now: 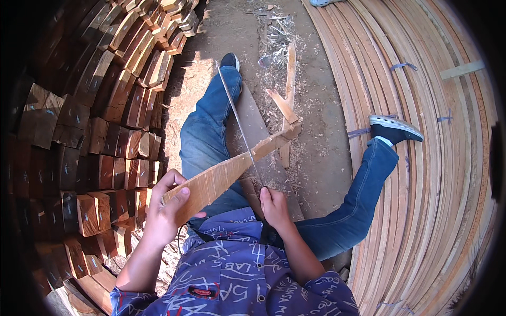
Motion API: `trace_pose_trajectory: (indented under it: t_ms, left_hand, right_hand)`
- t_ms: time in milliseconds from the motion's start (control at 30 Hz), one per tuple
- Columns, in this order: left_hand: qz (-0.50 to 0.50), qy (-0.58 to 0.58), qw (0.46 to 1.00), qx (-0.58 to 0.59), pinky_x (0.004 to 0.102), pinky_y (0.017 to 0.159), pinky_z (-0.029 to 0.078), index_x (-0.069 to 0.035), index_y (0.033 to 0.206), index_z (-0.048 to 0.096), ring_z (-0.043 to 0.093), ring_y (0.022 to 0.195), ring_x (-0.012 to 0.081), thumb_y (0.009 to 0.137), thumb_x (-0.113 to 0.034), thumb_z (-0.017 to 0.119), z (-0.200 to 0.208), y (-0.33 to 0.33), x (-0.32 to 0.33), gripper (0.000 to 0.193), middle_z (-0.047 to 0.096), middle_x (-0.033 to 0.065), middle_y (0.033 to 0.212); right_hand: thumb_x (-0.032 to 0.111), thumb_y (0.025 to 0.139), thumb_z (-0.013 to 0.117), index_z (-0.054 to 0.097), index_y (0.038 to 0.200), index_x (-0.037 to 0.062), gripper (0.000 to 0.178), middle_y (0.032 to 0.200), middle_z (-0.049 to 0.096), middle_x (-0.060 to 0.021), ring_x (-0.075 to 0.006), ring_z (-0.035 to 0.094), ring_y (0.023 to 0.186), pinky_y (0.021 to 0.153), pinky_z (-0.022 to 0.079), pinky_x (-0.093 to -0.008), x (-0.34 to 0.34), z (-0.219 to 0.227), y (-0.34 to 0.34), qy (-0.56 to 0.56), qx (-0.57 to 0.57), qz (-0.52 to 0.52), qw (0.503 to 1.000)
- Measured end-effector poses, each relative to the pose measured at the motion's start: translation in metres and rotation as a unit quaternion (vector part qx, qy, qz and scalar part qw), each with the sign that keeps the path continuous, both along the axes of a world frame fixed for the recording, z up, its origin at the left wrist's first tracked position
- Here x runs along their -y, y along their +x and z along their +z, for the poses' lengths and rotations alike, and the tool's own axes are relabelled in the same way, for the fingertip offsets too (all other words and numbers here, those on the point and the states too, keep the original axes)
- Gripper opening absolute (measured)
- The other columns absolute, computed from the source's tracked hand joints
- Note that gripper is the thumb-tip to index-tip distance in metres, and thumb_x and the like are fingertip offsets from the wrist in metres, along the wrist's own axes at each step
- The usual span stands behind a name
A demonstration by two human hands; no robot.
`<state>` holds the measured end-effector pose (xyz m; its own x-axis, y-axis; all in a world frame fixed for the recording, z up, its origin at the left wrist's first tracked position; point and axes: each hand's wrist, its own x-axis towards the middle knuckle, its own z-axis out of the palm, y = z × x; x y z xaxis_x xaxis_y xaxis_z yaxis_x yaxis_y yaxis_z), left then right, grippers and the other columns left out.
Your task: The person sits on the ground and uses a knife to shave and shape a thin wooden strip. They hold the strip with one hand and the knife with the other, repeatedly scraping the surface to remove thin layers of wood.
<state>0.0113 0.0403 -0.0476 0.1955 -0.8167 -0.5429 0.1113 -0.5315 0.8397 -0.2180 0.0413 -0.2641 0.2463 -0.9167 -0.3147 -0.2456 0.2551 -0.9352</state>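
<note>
My left hand point(171, 205) grips the broad near end of a light wooden piece point(213, 184), thumb on top and fingers around the edge. The piece narrows toward its far right end, and its face carries several crosswise marks. In my right hand point(275, 206), closed near my lap, is the near end of a long thin metal blade point(235, 112), seen almost edge-on; its exact kind I cannot tell. The blade slants away to the far left and crosses the narrow part of the wood, apparently touching it. My fingers hide its handle.
I sit astride a dark plank point(253, 118). A forked wooden offcut point(290, 79) and wood shavings point(279, 34) lie on the ground ahead. Stacked wooden blocks point(100, 174) rise on the left. Long bundled strips point(411, 184) with purple ties line the right, under my shoe point(395, 128).
</note>
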Motion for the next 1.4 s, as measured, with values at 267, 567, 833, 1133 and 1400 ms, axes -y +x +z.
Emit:
trace_pose_trajectory:
  t_ms: [267, 567, 833, 1133, 1400]
  left_hand:
    - [-0.006, 0.016, 0.999, 0.035, 0.0359, 0.062, 0.062, -0.003, 0.095, 0.045, 0.065, 0.082, 0.0219, 0.093, -0.019, 0.053, 0.017, -0.020, 0.007, 0.019, 0.053, 0.0123, 0.093]
    - [0.011, -0.015, 1.000, 0.020, 0.0362, 0.061, 0.062, -0.002, 0.094, 0.044, 0.066, 0.081, 0.0225, 0.092, -0.022, 0.054, 0.004, -0.008, 0.007, 0.022, 0.055, 0.0132, 0.090]
    - [0.004, -0.030, 0.999, 0.019, 0.0361, 0.062, 0.061, -0.002, 0.095, 0.045, 0.066, 0.080, 0.0229, 0.093, -0.022, 0.054, 0.005, -0.011, 0.009, 0.022, 0.055, 0.0133, 0.090]
    - [0.004, -0.034, 0.999, 0.030, 0.0342, 0.062, 0.061, -0.003, 0.093, 0.044, 0.067, 0.078, 0.0217, 0.093, -0.021, 0.052, 0.004, -0.010, 0.009, 0.020, 0.057, 0.0134, 0.087]
    - [0.001, -0.021, 0.999, 0.047, 0.0375, 0.064, 0.061, -0.001, 0.097, 0.045, 0.067, 0.081, 0.0245, 0.094, -0.019, 0.052, 0.000, 0.004, 0.007, 0.019, 0.056, 0.0145, 0.094]
  right_hand:
    - [0.042, 0.098, 0.052, 0.061, 0.072, -0.0037, 0.053, 0.058, 0.055, -0.0203, -0.0326, 0.056, 0.053, 0.053, 0.039, -0.0442, 0.014, -0.040, -0.017, 0.045, -0.028, -0.016, 0.998]
    - [0.041, 0.098, 0.051, 0.060, 0.077, -0.0036, 0.050, 0.057, 0.050, -0.0169, -0.0283, 0.053, 0.052, 0.052, 0.038, -0.0419, 0.018, 0.024, -0.005, -0.012, 0.002, 0.009, 1.000]
    - [0.042, 0.098, 0.050, 0.062, 0.077, -0.0048, 0.053, 0.063, 0.057, -0.0220, -0.0335, 0.059, 0.058, 0.058, 0.042, -0.0460, 0.039, -0.024, -0.014, -0.012, -0.095, -0.008, 0.995]
    - [0.042, 0.096, 0.055, 0.060, 0.076, -0.0041, 0.050, 0.055, 0.050, -0.0169, -0.0298, 0.055, 0.053, 0.054, 0.041, -0.0410, 0.032, 0.039, -0.003, -0.062, 0.010, 0.026, 0.998]
    - [0.060, 0.097, 0.043, 0.048, 0.056, 0.0050, 0.069, 0.050, 0.048, -0.0075, -0.0183, 0.051, 0.040, 0.040, 0.041, -0.0341, 0.035, -0.099, -0.059, 0.299, -0.089, -0.158, 0.937]
